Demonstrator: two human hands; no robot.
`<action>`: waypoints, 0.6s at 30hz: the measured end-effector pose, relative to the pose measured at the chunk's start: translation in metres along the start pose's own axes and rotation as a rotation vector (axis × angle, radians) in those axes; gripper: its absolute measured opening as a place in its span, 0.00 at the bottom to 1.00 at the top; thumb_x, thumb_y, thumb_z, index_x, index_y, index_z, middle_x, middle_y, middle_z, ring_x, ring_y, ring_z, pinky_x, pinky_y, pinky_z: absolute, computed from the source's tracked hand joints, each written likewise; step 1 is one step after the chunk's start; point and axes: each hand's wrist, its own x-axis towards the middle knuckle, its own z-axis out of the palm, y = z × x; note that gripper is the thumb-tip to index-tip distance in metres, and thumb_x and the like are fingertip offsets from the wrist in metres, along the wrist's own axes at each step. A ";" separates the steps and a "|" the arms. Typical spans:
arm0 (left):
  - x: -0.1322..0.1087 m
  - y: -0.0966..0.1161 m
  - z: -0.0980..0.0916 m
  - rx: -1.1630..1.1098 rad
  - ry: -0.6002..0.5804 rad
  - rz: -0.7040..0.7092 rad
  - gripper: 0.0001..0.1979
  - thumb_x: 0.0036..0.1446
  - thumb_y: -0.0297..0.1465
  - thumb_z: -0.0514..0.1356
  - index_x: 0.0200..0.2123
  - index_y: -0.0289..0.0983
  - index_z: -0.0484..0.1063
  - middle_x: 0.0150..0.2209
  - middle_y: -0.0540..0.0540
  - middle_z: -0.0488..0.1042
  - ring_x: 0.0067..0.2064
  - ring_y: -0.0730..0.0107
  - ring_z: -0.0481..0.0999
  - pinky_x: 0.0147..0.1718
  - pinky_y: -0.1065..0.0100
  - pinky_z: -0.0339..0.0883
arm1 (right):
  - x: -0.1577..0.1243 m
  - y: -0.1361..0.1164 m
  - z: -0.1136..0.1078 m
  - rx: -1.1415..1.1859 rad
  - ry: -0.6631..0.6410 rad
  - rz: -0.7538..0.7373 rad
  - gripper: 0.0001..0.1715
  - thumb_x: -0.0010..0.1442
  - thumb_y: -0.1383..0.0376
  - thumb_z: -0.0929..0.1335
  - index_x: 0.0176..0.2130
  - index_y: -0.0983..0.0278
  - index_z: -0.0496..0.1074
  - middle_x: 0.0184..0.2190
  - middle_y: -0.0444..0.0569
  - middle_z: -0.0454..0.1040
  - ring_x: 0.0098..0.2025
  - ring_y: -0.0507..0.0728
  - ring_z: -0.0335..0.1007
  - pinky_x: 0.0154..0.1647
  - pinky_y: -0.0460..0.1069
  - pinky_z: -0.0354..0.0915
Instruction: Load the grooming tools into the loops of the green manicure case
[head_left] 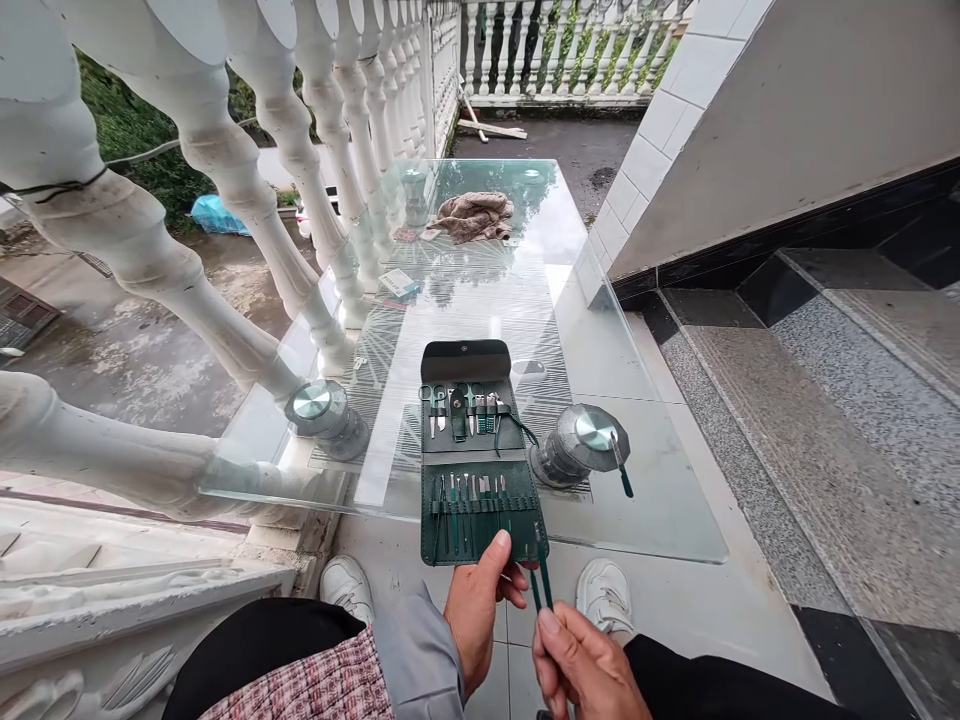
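Note:
An unfolded dark green manicure kit case [480, 456] lies at the near edge of the glass table [660, 500]. Scissors, clippers and other small pieces sit in its upper half, and several slim tools stand in loops in the lower half. My left hand [476, 610] is closed on the case's lower edge, thumb on top. Just right of it, my right hand [585, 660] pinches slim green-handled manicure tools [546, 585], seemingly two, pointing up at the case's lower right corner. Another green-handled tool [622, 466] lies on the glass at the right.
A crumpled brown cloth [476, 216] and a small box [398, 284] rest farther back on the table. Round metal-capped legs [585, 440] support the glass. White balusters [247, 190] line the left side; stone steps [817, 370] rise at the right.

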 end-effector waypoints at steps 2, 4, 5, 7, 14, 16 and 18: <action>0.000 0.000 0.000 -0.014 -0.007 -0.006 0.27 0.54 0.51 0.56 0.29 0.30 0.74 0.28 0.43 0.72 0.27 0.70 0.65 0.31 0.67 0.59 | 0.005 -0.021 -0.005 0.020 0.072 -0.080 0.28 0.52 0.41 0.64 0.22 0.63 0.62 0.16 0.40 0.61 0.17 0.46 0.53 0.17 0.44 0.51; 0.000 0.001 0.000 -0.038 -0.016 0.002 0.27 0.52 0.52 0.57 0.32 0.30 0.74 0.31 0.41 0.74 0.28 0.69 0.65 0.29 0.68 0.59 | 0.014 -0.047 -0.015 0.021 0.132 -0.146 0.27 0.53 0.44 0.65 0.22 0.63 0.63 0.17 0.41 0.62 0.18 0.47 0.54 0.18 0.44 0.52; 0.000 0.002 0.001 -0.046 -0.017 0.005 0.28 0.51 0.52 0.58 0.33 0.29 0.74 0.31 0.40 0.74 0.28 0.69 0.65 0.29 0.68 0.59 | 0.020 -0.059 -0.021 0.019 0.159 -0.172 0.26 0.53 0.45 0.65 0.23 0.64 0.64 0.17 0.41 0.62 0.18 0.47 0.55 0.18 0.44 0.52; 0.000 0.002 0.001 -0.049 -0.009 -0.002 0.27 0.50 0.52 0.59 0.32 0.29 0.74 0.31 0.40 0.74 0.28 0.69 0.65 0.28 0.68 0.58 | 0.031 -0.080 -0.034 0.062 0.182 -0.177 0.25 0.51 0.45 0.67 0.23 0.63 0.64 0.16 0.41 0.62 0.18 0.47 0.54 0.17 0.44 0.52; -0.003 0.002 -0.001 -0.056 0.000 -0.026 0.26 0.43 0.50 0.64 0.27 0.29 0.74 0.30 0.40 0.74 0.27 0.71 0.65 0.28 0.69 0.60 | 0.047 -0.105 -0.056 0.192 0.186 -0.101 0.19 0.49 0.51 0.70 0.31 0.64 0.69 0.19 0.42 0.64 0.18 0.48 0.54 0.15 0.44 0.51; -0.003 0.002 -0.001 -0.082 0.031 -0.008 0.27 0.43 0.51 0.64 0.28 0.29 0.74 0.29 0.40 0.73 0.27 0.71 0.66 0.27 0.69 0.60 | 0.044 -0.108 -0.055 0.175 0.185 -0.112 0.18 0.48 0.53 0.71 0.34 0.64 0.69 0.20 0.41 0.65 0.19 0.48 0.56 0.16 0.44 0.53; -0.003 0.002 -0.001 -0.128 0.078 0.015 0.28 0.43 0.52 0.63 0.30 0.29 0.73 0.27 0.41 0.73 0.27 0.70 0.66 0.25 0.69 0.61 | 0.039 -0.109 -0.053 0.154 0.192 -0.131 0.20 0.47 0.54 0.72 0.37 0.63 0.69 0.21 0.41 0.66 0.20 0.48 0.57 0.17 0.44 0.55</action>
